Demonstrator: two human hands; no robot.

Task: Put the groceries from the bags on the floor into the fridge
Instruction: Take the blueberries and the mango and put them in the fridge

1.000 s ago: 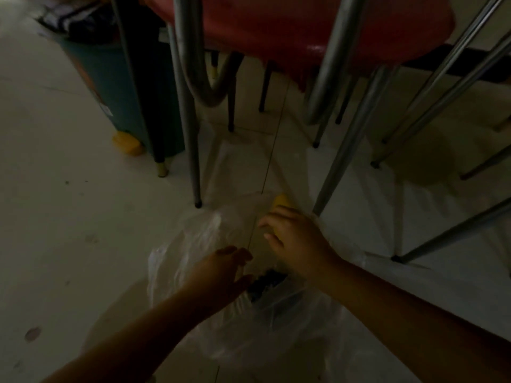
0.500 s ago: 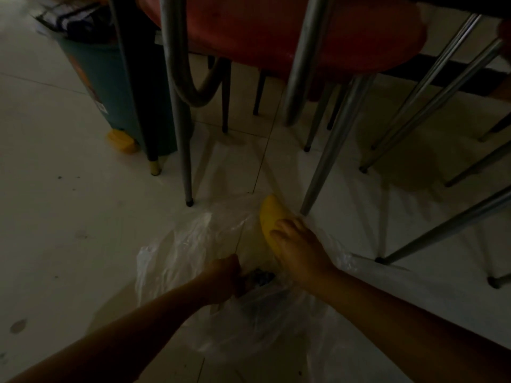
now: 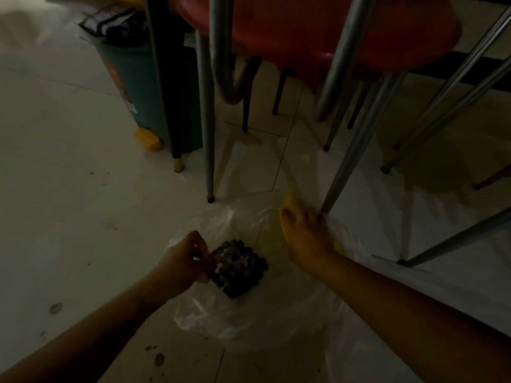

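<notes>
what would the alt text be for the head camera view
Two hands reach into a clear plastic bag on a dim tiled floor: the left hand grips dark grapes, the right hand a yellow fruit, beside metal chair legs.

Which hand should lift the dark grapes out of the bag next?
Left. The left hand already pinches the edge of the grape bunch in the plastic bag; the right hand is occupied gripping the yellow fruit.

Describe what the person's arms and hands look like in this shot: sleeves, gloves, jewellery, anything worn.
Both forearms are bare up to the frame edge; no sleeves show. The left hand and right hand wear no gloves. No watch, bracelet or ring is visible, though the dim light could hide small items.
</notes>
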